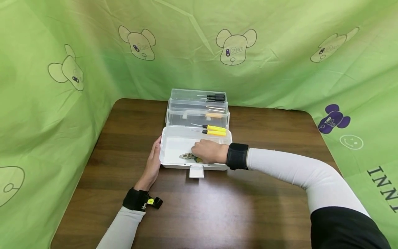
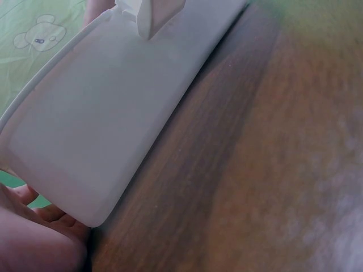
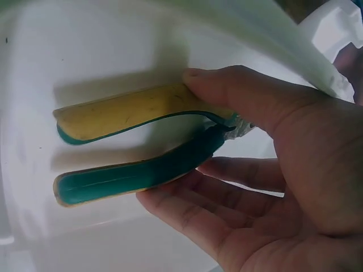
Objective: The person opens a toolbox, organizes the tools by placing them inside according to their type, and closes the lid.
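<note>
A white toolbox stands on the table with its clear lid raised and its front latch hanging down. My right hand reaches into the box and holds a pair of pliers. In the right wrist view, the thumb lies on the yellow side of one handle, while fingertips touch the green lower handle. The jaws point left in the head view. My left hand rests along the box's left wall, its fingers beside the lower corner in the left wrist view.
Two yellow-handled screwdrivers lie across the box's back edge. Several black-handled screwdrivers and an orange-handled tool show in the clear lid compartments. Green printed cloth hangs behind the wooden table.
</note>
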Motion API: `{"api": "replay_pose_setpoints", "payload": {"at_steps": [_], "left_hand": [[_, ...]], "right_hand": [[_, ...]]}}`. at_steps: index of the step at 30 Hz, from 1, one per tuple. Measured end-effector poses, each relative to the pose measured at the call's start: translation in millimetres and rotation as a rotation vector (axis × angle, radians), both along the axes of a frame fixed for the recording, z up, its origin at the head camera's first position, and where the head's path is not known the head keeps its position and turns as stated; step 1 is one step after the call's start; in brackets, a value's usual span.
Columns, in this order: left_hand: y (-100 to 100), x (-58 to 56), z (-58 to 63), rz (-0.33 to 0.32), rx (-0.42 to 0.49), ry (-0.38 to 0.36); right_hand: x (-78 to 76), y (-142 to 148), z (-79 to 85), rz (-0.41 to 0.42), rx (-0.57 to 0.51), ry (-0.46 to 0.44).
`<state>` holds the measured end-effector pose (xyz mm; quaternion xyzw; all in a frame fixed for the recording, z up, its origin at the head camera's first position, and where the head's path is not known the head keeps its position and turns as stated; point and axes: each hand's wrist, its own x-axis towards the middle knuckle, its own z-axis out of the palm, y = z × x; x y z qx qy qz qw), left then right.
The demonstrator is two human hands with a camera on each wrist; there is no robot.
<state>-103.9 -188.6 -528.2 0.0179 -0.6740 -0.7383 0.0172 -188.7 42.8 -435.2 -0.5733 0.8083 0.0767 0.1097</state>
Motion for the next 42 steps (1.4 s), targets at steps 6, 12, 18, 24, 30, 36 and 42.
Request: {"api": "replay_pose_setpoints", "payload": {"at_steps": [6, 12, 18, 24, 30, 36, 42], "left_hand": [[-1.0, -0.2, -0.5, 0.002, 0.004, 0.003], [-1.8, 0.7, -0.6, 0.004, -0.006, 0.003], [-1.2, -0.3, -0.6, -0.007, -0.009, 0.004], [-0.3, 0.0, -0.6, -0.009, -0.015, -0.003], [-0.3, -0.4, 0.3, -0.009, -0.012, 0.006], [0.5, 0.0, -1.4, -0.011, -0.009, 0.006], [1.5, 0.9, 0.0, -0.005, -0.003, 0.006]], "right_hand": [[-0.5, 1.4, -2.7, -0.019, 0.025, 0.032], [-1.3, 3.4, 2.6, -0.073, 0.055, 0.009], [0.8, 9.6, 26.3, -0.119, -0.018, -0.114], [3.7, 23.7, 57.2, -0.076, -0.138, -0.100], [-12.0, 48.8, 84.4, -0.117, -0.366, 0.030], [-42.6, 81.7, 100.2, -0.228, -0.501, 0.096], [-73.5, 112.9, 104.7, -0.430, -0.513, 0.145]]}}
